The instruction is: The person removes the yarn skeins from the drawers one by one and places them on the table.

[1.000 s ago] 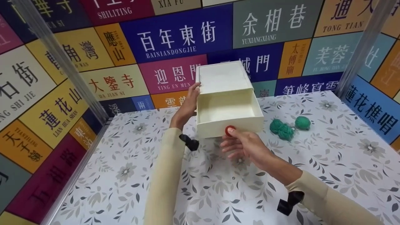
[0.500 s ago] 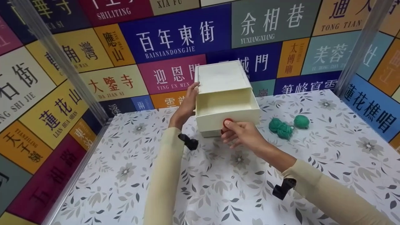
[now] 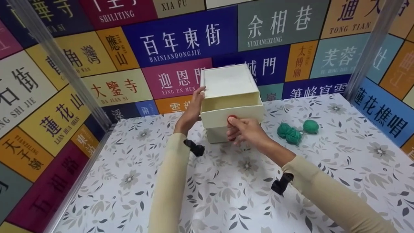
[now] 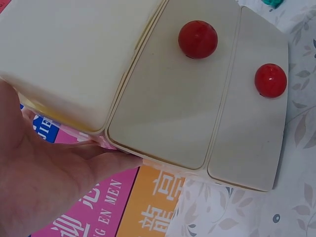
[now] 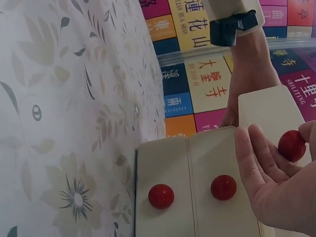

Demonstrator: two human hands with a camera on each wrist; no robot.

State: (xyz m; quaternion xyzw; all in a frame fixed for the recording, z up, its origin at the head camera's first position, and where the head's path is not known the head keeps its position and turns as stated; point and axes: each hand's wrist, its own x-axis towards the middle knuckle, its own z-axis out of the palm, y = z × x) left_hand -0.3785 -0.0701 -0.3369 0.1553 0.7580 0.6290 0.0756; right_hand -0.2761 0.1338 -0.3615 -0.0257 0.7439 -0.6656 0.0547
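A white drawer cabinet (image 3: 228, 81) stands near the back of the table, its top drawer (image 3: 213, 119) partly pulled out. My right hand (image 3: 249, 132) pinches that drawer's round red knob (image 3: 231, 119) between thumb and fingers. Against the cabinet's left side rests my left hand (image 4: 44, 177), its fingers stretched along the wall in the left wrist view. Below the pulled-out drawer are two lower drawer fronts, flush with the body, with red knobs (image 5: 161, 196) of their own. Only a strip of the top drawer's inside shows in the head view.
To the right of the cabinet lie green yarn balls (image 3: 292, 135), with another green ball (image 3: 310, 126) beside them. A patterned white cloth (image 3: 129, 178) covers the table. Behind rises a wall of coloured sign panels (image 3: 181, 35), with clear upright posts (image 3: 368, 48) at the corners.
The top drawer has slid back partway into the cabinet, with my right hand moving away from me on its knob. My left hand has stayed at the cabinet's side.
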